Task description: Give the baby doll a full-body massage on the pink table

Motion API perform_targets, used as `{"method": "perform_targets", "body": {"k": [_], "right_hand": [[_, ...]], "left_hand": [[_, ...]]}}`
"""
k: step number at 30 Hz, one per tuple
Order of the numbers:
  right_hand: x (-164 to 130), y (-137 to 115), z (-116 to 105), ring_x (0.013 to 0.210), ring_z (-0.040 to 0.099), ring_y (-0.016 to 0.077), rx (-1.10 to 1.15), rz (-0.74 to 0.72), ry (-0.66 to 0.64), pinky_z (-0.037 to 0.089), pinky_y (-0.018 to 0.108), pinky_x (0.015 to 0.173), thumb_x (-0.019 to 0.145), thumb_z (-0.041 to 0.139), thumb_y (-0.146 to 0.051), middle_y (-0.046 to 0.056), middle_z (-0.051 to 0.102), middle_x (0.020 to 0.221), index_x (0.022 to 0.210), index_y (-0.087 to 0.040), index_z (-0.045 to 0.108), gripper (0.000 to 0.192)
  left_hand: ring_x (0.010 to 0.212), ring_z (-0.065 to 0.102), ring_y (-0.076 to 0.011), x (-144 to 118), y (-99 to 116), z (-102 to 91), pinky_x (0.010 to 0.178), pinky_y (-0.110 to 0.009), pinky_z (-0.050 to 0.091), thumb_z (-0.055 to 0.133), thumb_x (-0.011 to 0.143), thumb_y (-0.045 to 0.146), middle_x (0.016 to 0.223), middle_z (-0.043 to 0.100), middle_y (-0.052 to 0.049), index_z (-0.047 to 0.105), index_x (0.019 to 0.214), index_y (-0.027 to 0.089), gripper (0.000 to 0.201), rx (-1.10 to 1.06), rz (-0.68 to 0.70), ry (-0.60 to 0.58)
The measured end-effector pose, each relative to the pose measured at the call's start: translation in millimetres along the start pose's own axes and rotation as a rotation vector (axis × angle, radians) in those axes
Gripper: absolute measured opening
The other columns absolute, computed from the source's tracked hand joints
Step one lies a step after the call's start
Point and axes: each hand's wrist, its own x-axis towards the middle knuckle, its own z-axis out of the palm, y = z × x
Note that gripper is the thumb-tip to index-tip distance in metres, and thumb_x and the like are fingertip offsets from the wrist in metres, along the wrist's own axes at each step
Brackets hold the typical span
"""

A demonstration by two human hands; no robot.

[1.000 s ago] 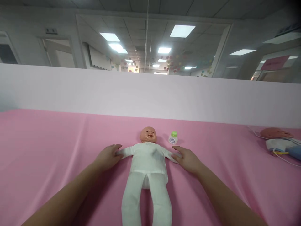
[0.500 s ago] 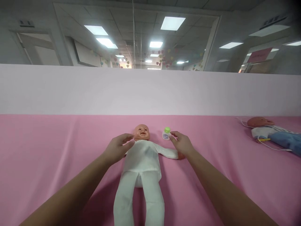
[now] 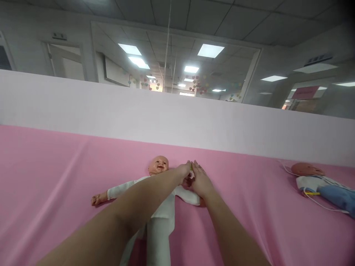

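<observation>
A doll [image 3: 165, 210] lies face up on pink cloth [image 3: 52, 177]. Right of its head, the left hand [image 3: 184, 173] and right hand [image 3: 202, 181] meet, a mostly hidden bottle [image 3: 191, 167] between them; right fingers nearly straight, either hold unclear. Far right lies another doll [image 3: 327, 188].

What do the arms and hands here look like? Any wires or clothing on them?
The left arm and right arm are human, with no sleeve, watch or cable showing. The left grip and right grip are ungloved human hands. Some fingers are hidden, so rings can't be ruled out.
</observation>
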Motion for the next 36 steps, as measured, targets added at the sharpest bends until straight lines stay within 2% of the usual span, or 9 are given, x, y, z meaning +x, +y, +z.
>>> {"method": "perform_targets", "body": {"k": [5, 9, 16, 20, 22, 25, 29, 32, 36], "right_hand": [[0.1, -7.7, 0.6, 0.161, 0.024, 0.0246, 0.005, -0.01, 0.019, 0.025, 0.04, 0.131, 0.092, 0.048, -0.01, 0.01, 0.024, 0.175, 0.166, -0.011, 0.029, 0.077], [0.9, -6.5, 2.8, 0.161, 0.026, 0.0242, -0.015, -0.016, 0.035, 0.026, 0.041, 0.13, 0.092, 0.045, -0.01, 0.01, 0.028, 0.174, 0.165, -0.012, 0.032, 0.075], [-6.4, -13.8, 0.8, 0.16, 0.027, 0.0298, -0.129, -0.017, 0.067, 0.025, 0.05, 0.13, 0.086, 0.048, -0.009, 0.009, 0.027, 0.174, 0.163, -0.013, 0.037, 0.077], [-26.4, -49.8, -14.0, 0.161, 0.024, 0.0322, -0.12, -0.091, 0.101, 0.02, 0.058, 0.131, 0.095, 0.047, -0.021, 0.006, 0.025, 0.175, 0.164, -0.016, 0.035, 0.071], [-43.7, -80.2, -21.5, 0.162, 0.022, 0.0297, -0.07, -0.224, 0.096, 0.018, 0.055, 0.132, 0.101, 0.046, -0.03, 0.007, 0.026, 0.174, 0.165, -0.017, 0.035, 0.066], [-74.2, -130.6, -25.4, 0.164, 0.017, 0.0272, 0.035, -0.471, -0.039, 0.019, 0.054, 0.133, 0.106, 0.045, -0.046, 0.005, 0.022, 0.175, 0.168, -0.021, 0.027, 0.069], [-103.4, -172.7, -15.7, 0.164, 0.01, 0.0282, 0.086, -0.687, -0.258, 0.014, 0.053, 0.134, 0.104, 0.049, -0.059, 0.007, 0.011, 0.177, 0.17, -0.02, 0.016, 0.083], [-106.6, -177.0, -8.8, 0.164, 0.009, 0.0288, 0.049, -0.678, -0.327, 0.011, 0.053, 0.134, 0.103, 0.049, -0.062, 0.007, 0.01, 0.176, 0.17, -0.019, 0.014, 0.087], [-101.2, -171.9, -13.8, 0.165, 0.005, 0.0312, -0.016, -0.606, -0.351, 0.009, 0.057, 0.134, 0.102, 0.05, -0.064, 0.008, 0.009, 0.176, 0.169, -0.019, 0.015, 0.089]], "left_hand": [[0.096, 0.074, -0.0338, 11.7, -6.1, 3.3, 0.083, -0.041, 0.061, 0.021, 0.103, 0.068, 0.095, 0.074, -0.024, 0.07, 0.102, 0.01, 0.076, -0.095, -0.09, 0.044], [0.104, 0.074, -0.0337, 7.7, -0.5, -0.1, 0.089, -0.038, 0.06, 0.023, 0.104, 0.069, 0.109, 0.073, -0.028, 0.069, 0.113, 0.004, 0.081, -0.133, -0.08, 0.056], [0.11, 0.073, -0.0363, -54.9, 26.6, -33.3, 0.097, -0.04, 0.058, 0.043, 0.101, 0.068, 0.119, 0.071, -0.032, 0.068, 0.12, 0.0, 0.075, -0.161, 0.041, 0.066], [0.112, 0.073, -0.0334, -103.4, 15.5, -76.4, 0.101, -0.04, 0.058, 0.046, 0.102, 0.062, 0.126, 0.071, -0.029, 0.069, 0.118, 0.004, 0.065, -0.291, 0.173, 0.078], [0.115, 0.072, -0.0327, -123.9, 3.5, -98.2, 0.103, -0.039, 0.057, 0.047, 0.102, 0.063, 0.129, 0.07, -0.028, 0.069, 0.118, 0.004, 0.065, -0.364, 0.18, 0.106], [0.118, 0.071, -0.0309, -149.1, -16.9, -118.8, 0.105, -0.037, 0.056, 0.045, 0.103, 0.064, 0.128, 0.072, -0.026, 0.07, 0.118, 0.005, 0.066, -0.507, 0.193, 0.074], [0.112, 0.074, -0.034, -172.0, -42.0, -117.5, 0.103, -0.045, 0.057, 0.047, 0.101, 0.066, 0.113, 0.076, -0.023, 0.069, 0.111, 0.009, 0.062, -0.734, 0.151, 0.051], [0.106, 0.076, -0.0372, -179.2, -52.8, -109.5, 0.101, -0.05, 0.057, 0.051, 0.099, 0.064, 0.107, 0.077, -0.024, 0.068, 0.107, 0.009, 0.058, -0.834, 0.152, 0.074], [0.114, 0.074, -0.0357, -182.4, -54.2, -113.5, 0.11, -0.048, 0.052, 0.047, 0.102, 0.059, 0.112, 0.077, -0.023, 0.068, 0.118, 0.008, 0.058, -0.858, 0.254, -0.02]]}}
